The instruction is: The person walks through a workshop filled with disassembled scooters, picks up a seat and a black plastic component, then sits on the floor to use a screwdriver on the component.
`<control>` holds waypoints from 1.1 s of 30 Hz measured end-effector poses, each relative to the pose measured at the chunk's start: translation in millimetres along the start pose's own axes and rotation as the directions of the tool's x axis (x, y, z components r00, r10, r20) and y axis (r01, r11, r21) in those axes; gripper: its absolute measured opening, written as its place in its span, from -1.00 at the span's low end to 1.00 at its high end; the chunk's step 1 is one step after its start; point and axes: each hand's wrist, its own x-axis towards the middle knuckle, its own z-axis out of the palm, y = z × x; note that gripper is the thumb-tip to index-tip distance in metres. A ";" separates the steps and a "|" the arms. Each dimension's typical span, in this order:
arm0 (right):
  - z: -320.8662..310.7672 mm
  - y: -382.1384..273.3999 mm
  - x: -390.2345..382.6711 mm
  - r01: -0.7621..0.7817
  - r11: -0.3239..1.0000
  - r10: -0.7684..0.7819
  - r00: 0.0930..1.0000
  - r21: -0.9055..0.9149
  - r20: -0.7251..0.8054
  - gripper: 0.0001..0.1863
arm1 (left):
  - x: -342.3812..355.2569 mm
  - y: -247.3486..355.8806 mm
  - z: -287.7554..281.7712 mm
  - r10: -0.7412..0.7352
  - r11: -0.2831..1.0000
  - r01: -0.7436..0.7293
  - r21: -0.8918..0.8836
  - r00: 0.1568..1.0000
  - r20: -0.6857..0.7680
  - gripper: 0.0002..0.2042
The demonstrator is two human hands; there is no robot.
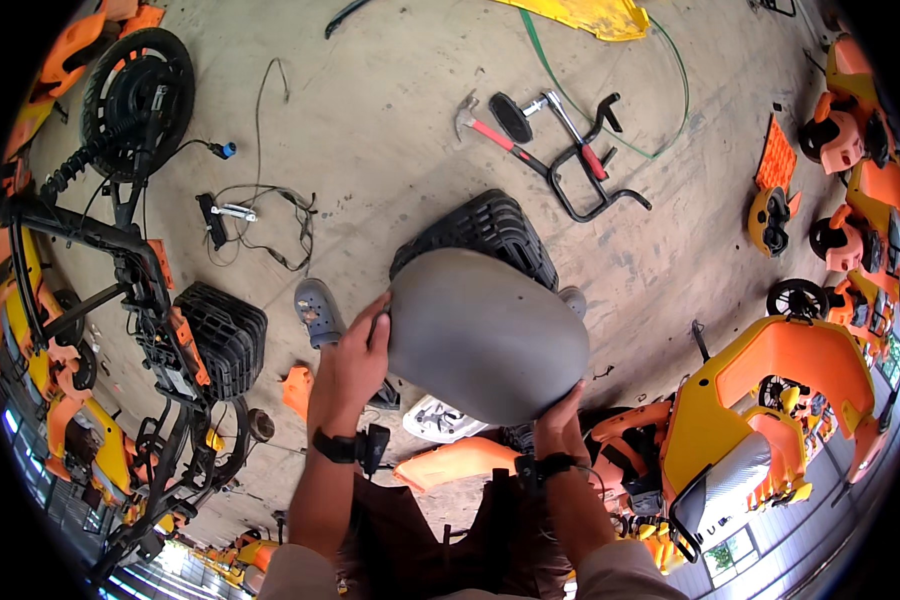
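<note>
A large, smooth, grey rounded shell-like piece (485, 335) is held up in front of me between both hands. My left hand (355, 350) grips its left edge, with the thumb near the rim and the fingers partly behind it. At the lower right edge, my right hand (562, 408) supports it, most of its fingers hidden underneath. Just beyond the piece, a black ribbed plastic crate (485, 228) stands on the floor, partly covered by it. The underside of the grey piece is hidden from view.
A bare scooter frame (100, 232) with a wheel stands left, beside another black crate (220, 335). Ahead lie a hammer (490, 130), a ratchet wrench (575, 135), a bent black tube frame (580, 190) and cables (285, 215). Yellow-orange scooter bodywork (740, 400) is at right.
</note>
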 end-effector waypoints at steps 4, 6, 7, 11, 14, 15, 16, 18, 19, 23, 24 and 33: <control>40.7 29.4 10.3 -0.068 0.978 0.011 0.962 -0.198 -0.274 -0.32 | 55.2 29.9 38.0 0.186 0.964 -0.168 0.205 0.980 -0.073 -0.64; 35.8 38.4 17.8 -0.052 0.945 -0.037 0.964 -0.322 -0.262 -0.34 | 70.4 28.7 44.9 0.036 0.982 -0.026 0.188 0.998 -0.052 -0.64; 28.3 42.0 21.0 -0.021 0.947 -0.042 0.981 -0.320 -0.188 -0.33 | 70.3 27.6 48.6 0.077 0.983 -0.066 0.172 0.995 -0.059 -0.64; 28.4 11.0 8.1 -0.002 0.923 -0.033 0.996 -0.386 -0.083 -0.35 | 64.5 8.4 58.4 0.151 0.976 -0.140 0.168 0.987 -0.057 -0.61; 10.0 29.0 26.9 -0.024 0.845 0.062 0.997 -0.535 0.053 -0.35 | 49.0 22.4 45.2 0.159 0.922 -0.126 0.366 0.985 -0.061 -0.59; 1.9 14.8 28.8 -0.056 0.789 0.116 0.991 -0.612 0.059 -0.34 | 44.1 30.0 45.1 0.145 0.884 -0.095 0.458 0.987 -0.074 -0.59; -5.0 -0.2 33.9 -0.109 0.794 0.173 0.984 -0.598 0.050 -0.40 | 32.7 34.9 42.0 0.128 0.838 -0.058 0.543 0.988 -0.091 -0.58; -10.6 -51.5 48.0 -0.215 0.795 0.273 0.962 -0.567 0.018 -0.46 | 1.7 56.0 35.2 -0.023 0.890 0.036 0.455 0.999 -0.035 -0.60; -16.1 -86.6 62.9 -0.203 0.852 0.316 0.934 -0.482 0.165 -0.50 | -20.2 62.8 28.8 -0.099 0.908 0.090 0.409 0.995 0.002 -0.59; -50.5 -262.3 87.1 0.342 0.714 0.068 0.834 -0.611 0.547 -0.65 | -157.8 104.5 -37.0 0.062 0.964 -0.101 0.248 0.985 0.162 -0.65; -66.2 -305.9 97.4 0.487 0.448 0.067 0.818 -0.750 0.571 -0.69 | -192.5 129.2 -59.9 0.017 0.975 -0.042 0.218 0.993 0.117 -0.66; -78.6 -560.6 115.1 0.372 0.228 -0.331 0.899 -0.900 0.288 -0.70 | -317.0 20.6 -136.4 -0.228 0.934 0.128 -0.335 0.933 -0.277 -0.66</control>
